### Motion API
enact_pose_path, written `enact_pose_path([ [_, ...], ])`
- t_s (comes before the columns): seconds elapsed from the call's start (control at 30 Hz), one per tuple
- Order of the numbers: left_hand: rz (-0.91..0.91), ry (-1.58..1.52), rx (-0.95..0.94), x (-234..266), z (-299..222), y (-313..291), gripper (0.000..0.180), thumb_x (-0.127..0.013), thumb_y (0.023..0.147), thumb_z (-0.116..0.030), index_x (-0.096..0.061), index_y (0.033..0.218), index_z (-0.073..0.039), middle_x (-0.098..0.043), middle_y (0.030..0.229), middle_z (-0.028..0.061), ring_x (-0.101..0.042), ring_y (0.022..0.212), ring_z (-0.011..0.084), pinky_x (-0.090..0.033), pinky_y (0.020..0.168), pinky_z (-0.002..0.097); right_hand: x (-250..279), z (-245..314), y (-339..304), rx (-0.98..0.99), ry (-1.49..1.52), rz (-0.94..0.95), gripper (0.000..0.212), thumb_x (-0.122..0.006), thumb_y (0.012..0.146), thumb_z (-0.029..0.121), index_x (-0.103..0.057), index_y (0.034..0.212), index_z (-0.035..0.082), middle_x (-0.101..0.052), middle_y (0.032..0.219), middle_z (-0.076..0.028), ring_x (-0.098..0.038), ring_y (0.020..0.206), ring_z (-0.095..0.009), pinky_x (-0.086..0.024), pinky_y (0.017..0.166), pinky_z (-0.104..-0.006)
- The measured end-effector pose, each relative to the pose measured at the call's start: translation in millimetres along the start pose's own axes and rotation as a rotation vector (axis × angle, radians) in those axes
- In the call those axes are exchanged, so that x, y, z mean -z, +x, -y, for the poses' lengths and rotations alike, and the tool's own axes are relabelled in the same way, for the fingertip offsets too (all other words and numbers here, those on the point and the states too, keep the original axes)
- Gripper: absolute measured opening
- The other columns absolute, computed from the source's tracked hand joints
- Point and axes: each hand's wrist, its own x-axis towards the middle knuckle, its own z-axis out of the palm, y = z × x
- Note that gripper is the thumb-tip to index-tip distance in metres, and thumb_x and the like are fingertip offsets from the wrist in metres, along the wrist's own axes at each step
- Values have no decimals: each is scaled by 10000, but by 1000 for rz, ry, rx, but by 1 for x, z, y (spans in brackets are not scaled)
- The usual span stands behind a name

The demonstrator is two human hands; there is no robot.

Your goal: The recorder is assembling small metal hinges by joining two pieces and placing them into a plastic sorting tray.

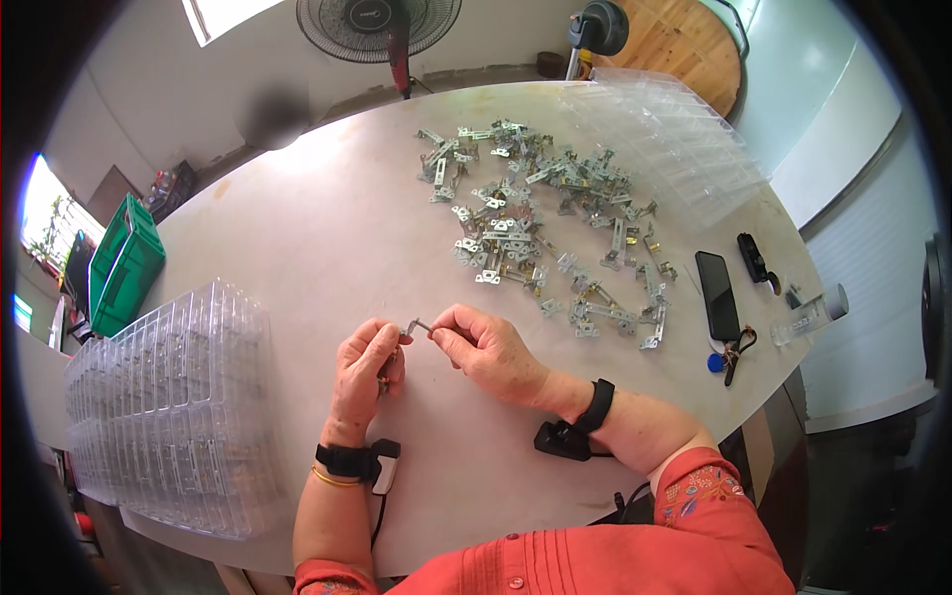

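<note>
1 metal part (421, 324) between fingers (456, 343)

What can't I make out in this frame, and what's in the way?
All in the head view:
Small metal part between the left hand and right hand: ends covered by fingertips, details too small.
Whatever else the left hand holds: mostly hidden by its fingers.
Heap of metal brackets: pieces overlap, so no sure count.
Stacked clear trays: contents obscured by layered plastic.
Fan: top cut off by the upper edge.
</note>
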Motion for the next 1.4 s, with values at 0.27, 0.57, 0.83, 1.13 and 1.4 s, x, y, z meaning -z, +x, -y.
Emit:
enact_pose_path([
  [0.27, 11, -117, 35, 2, 0, 0, 313, -555, 1021, -308, -638, 926, -22, -507, 582, 15, -430, 444, 95, -320, 442, 231, 5, 4, 0, -73, -47, 44, 127, -567, 1018, 161, -623, 1025, 47, -519, 732, 72, -473, 651, -27, -410, 570, -205],
  [0.57, 16, -91, 52, 1, -1, 0, 309, -550, 1026, -304, -637, 933, -22, -509, 575, 9, -430, 444, 91, -324, 449, 226, 4, 4, 0, -81, -30, 63, 133, -580, 1014, 166, -625, 1024, 41, -530, 737, 68, -486, 653, -29, -412, 567, -205],
  [0.83, 72, 14, 44, -4, -1, 1, 304, -565, 1023, -306, -644, 940, -24, -503, 587, -20, -417, 466, 59, -322, 457, 215, 7, -1, 2, -85, -35, 68, 130, -576, 1019, 164, -613, 1048, 43, -541, 748, 54, -495, 662, -32, -422, 573, -209],
  [1.13, 119, 217, 17, -6, -3, -5, 234, -584, 1011, -230, -650, 902, -33, -498, 631, -62, -424, 522, 16, -328, 465, 196, 9, -6, 5, -235, 266, 223, 248, -441, 1027, 128, -549, 1236, 50, -611, 881, -22, -578, 768, -91, -507, 717, -258],
  [1.4, 183, 334, -84, -16, 7, 0, 161, -627, 973, -151, -631, 911, -2, -542, 795, -47, -431, 694, 15, -357, 588, 205, 14, -3, 4, -316, 259, 182, 183, -551, 1016, 243, -608, 1081, 81, -626, 873, -12, -590, 743, -84, -515, 632, -258],
])
